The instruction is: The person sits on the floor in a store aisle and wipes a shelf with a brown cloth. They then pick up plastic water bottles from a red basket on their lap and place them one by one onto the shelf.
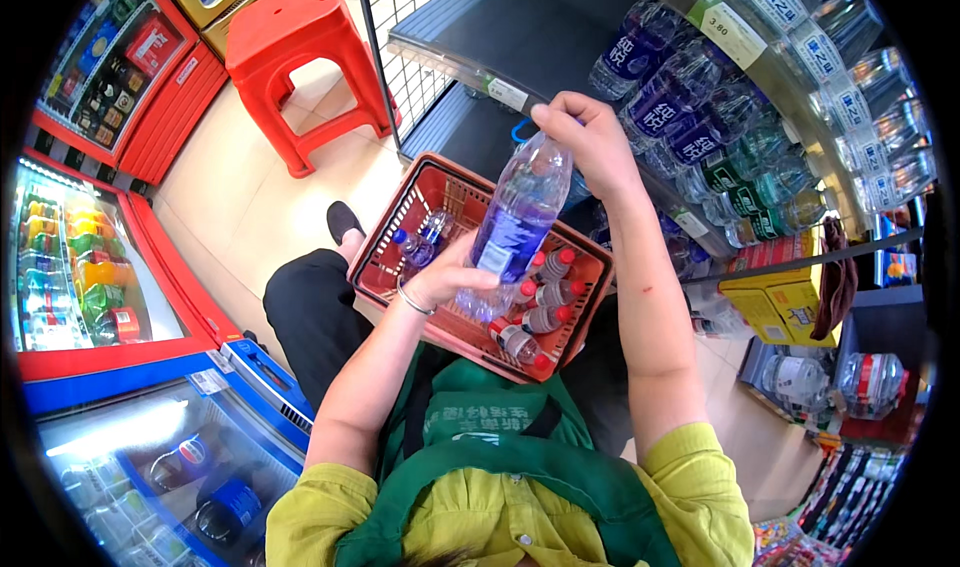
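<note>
A large clear plastic water bottle (517, 218) with a purple label is tilted over the basket, its neck end pointing away from me. My left hand (448, 273), with a bracelet at the wrist, grips the bottle's lower part. At the top, the fingers of my right hand (589, 141) close around the neck, hiding the cap. Below it, a red plastic shopping basket (382, 214) rests at my lap. Several small red-capped bottles (551, 293) lie in its right part, and a blue-capped bottle (414, 246) is on its left.
Grey shelving (480, 23) stands ahead, with several purple-label bottles (652, 113) lying on the right. A red plastic stool (300, 49) is ahead on the left. Glass-door drink coolers (97, 267) line the left side. Yellow cartons (780, 308) sit at the right.
</note>
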The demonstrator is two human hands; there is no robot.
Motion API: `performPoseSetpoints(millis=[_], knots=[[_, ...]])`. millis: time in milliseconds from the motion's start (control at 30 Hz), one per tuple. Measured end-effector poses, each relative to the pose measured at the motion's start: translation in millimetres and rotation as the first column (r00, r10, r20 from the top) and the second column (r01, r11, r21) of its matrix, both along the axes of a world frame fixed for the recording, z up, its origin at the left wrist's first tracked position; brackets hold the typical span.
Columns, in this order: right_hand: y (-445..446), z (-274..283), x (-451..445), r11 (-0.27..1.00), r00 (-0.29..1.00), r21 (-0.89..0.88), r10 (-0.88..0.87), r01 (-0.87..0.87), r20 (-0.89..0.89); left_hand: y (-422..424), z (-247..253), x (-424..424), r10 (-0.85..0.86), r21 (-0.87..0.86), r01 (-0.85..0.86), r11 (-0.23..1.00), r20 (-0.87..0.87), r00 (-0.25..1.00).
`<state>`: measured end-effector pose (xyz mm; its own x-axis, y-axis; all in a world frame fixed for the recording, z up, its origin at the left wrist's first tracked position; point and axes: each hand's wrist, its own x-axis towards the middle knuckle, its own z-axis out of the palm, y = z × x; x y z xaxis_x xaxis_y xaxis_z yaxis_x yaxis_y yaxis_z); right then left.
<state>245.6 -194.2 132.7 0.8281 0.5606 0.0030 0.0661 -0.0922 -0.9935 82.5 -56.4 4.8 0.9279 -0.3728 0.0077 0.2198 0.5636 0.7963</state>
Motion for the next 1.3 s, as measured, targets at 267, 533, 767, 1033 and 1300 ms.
performPoseSetpoints(millis=[267,533,767,1033,1300], knots=[[1.5,-19.0,-20.2,0.998,0.997,0.021,-0.055,0.054,0.048,-27.3,11.3,-14.2,0.256,-0.031,-0.258,0.966,-0.039,0.966],[0.9,13.6,-33.7,0.909,0.799,0.364,-0.370,0.204,0.474,-6.3,62.3,74.2,0.411,0.479,-0.550,0.685,0.370,0.833],[-28.6,-68.2,-58.6,0.902,0.709,0.208,-0.427,0.378,0.561,0.8,88.5,181.1,0.275,0.371,-0.667,0.646,0.702,0.656],[-62.3,-110.2,-63.8,0.905,0.750,0.063,-0.386,0.421,0.537,-24.0,88.7,229.3,0.181,0.529,-0.545,0.651,0.589,0.787],[-56.6,-118.3,-61.8,0.922,0.783,0.060,-0.357,0.382,0.509,-25.0,86.0,255.7,0.034,0.683,-0.556,0.475,0.617,0.786]])
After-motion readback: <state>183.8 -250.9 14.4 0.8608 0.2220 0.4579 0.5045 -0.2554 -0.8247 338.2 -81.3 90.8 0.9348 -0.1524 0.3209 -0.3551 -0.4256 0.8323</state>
